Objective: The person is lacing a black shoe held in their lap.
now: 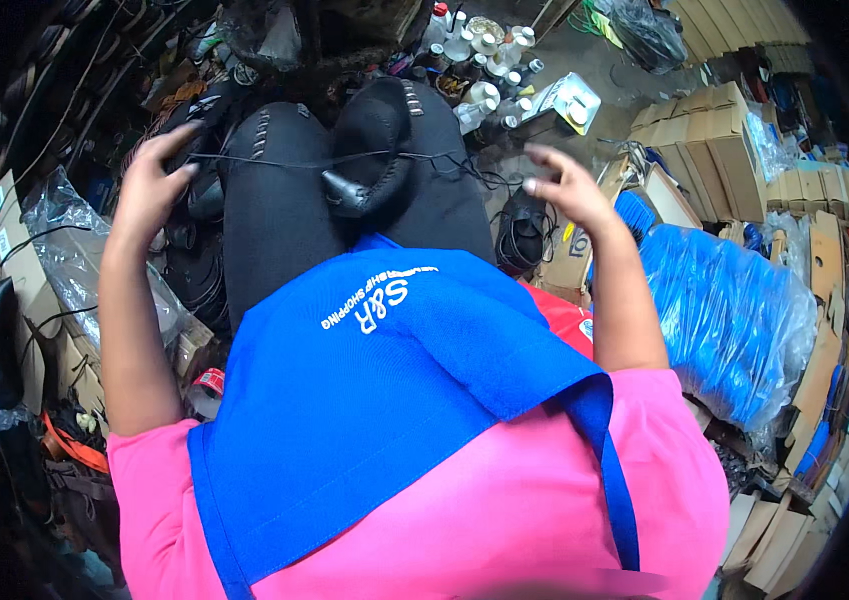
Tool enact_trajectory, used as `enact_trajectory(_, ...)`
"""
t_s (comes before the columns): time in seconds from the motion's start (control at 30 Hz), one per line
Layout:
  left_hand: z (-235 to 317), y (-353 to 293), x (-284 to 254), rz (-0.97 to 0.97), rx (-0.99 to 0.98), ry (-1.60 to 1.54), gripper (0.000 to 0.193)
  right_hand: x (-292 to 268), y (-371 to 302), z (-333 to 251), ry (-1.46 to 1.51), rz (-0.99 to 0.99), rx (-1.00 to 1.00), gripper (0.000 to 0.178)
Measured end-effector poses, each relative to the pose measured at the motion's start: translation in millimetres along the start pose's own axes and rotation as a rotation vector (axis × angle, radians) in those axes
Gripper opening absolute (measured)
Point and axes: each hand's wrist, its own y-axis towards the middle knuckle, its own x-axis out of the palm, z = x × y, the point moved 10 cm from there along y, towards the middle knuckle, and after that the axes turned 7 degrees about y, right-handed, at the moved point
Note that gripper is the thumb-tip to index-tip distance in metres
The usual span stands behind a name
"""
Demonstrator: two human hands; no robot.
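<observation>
A black shoe (pixel 370 150) rests between my black-clad knees, its shiny end toward me and stitching along its edge. A thin black cord (pixel 275 159) crosses over the shoe, fairly straight on the left and looser, with kinks, on the right. Out beyond my left knee, my left hand (pixel 157 180) has the cord's left end at its curled fingers. On the other side, my right hand (pixel 573 192) is raised with bent fingers at the cord's right end. The exact grip of both hands is partly hidden. Below my right hand lies another black shoe (pixel 525 232) with laces.
Several bottles (pixel 485 75) crowd the floor ahead, beside a white container (pixel 565 103). Cardboard boxes (pixel 700 145) stand at the right, above a blue plastic-wrapped bundle (pixel 725 320). Clear plastic (pixel 75 240) and cardboard lie at the left. A blue apron (pixel 375 400) covers my lap.
</observation>
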Motion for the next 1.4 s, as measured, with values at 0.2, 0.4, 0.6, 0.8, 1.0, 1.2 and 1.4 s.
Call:
enact_trajectory(0.2,156,-36,53,-0.099,0.428,0.082,0.045,67,38,-166,-0.071,-0.181,-0.305,0.055)
enact_trajectory(0.4,152,-34,116,-0.324,0.41,0.01,0.039,101,77,-151,-0.424,-0.249,-0.233,0.037)
enact_trajectory(0.6,178,-48,49,-0.353,0.327,-0.594,0.045,101,82,-111,-0.044,-0.122,-0.079,0.036)
enact_trajectory(0.8,258,-133,-85,-1.024,1.037,-1.692,0.022,105,87,-111,0.126,-0.118,-0.146,0.03)
enact_trajectory(1.0,280,-146,-85,-1.134,1.05,-1.73,0.021,104,81,-115,0.135,-0.12,-0.106,0.032)
enact_trajectory(1.2,289,-156,-97,-1.172,1.029,-1.798,0.024,103,79,-118,0.076,-0.101,-0.119,0.033)
enact_trajectory(1.4,299,-157,-92,-1.285,1.005,-1.854,0.027,103,78,-122,0.044,-0.097,-0.132,0.031)
